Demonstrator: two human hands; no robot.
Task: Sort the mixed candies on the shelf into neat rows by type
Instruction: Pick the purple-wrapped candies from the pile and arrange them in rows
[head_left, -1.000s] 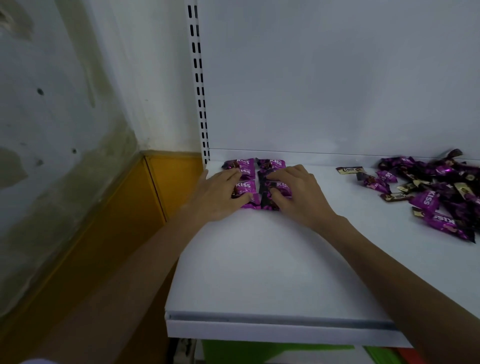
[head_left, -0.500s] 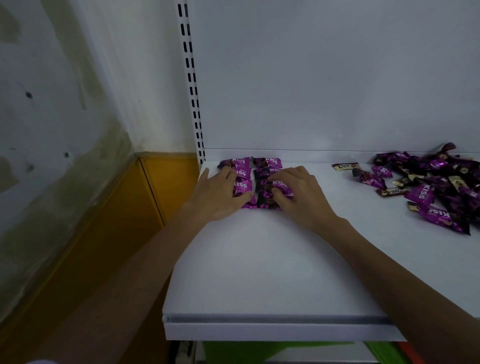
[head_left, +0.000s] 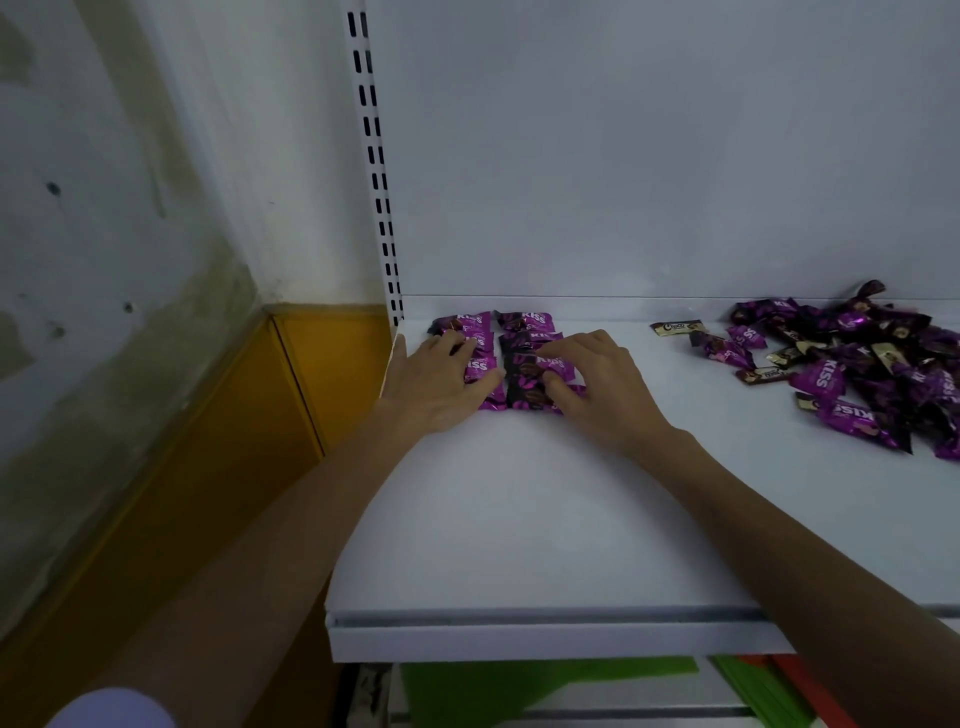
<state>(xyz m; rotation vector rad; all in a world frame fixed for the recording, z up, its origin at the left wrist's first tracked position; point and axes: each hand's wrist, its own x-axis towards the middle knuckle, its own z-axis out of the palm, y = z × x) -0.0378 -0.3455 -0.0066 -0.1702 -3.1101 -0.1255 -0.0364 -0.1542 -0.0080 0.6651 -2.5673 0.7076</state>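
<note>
Two short rows of purple Kiss candies (head_left: 524, 322) lie side by side at the back left corner of the white shelf (head_left: 519, 519). My left hand (head_left: 436, 384) rests flat on the left row, fingers spread. My right hand (head_left: 597, 389) presses its fingertips on the right row, covering its near candies. A mixed pile of purple Kiss and dark gold-trimmed chocolate candies (head_left: 862, 364) lies at the back right. One brown Choco candy (head_left: 678, 327) sits apart, left of the pile.
A white back panel and a slotted upright (head_left: 376, 166) close the shelf behind. A stained wall (head_left: 104, 234) with an orange base stands to the left. Green and red items (head_left: 519, 686) show below the shelf's front edge.
Both hands stayed on the two rows, with the fingers shifting slightly over the candies. The camera moved a little, so the pile sits further left in view.
</note>
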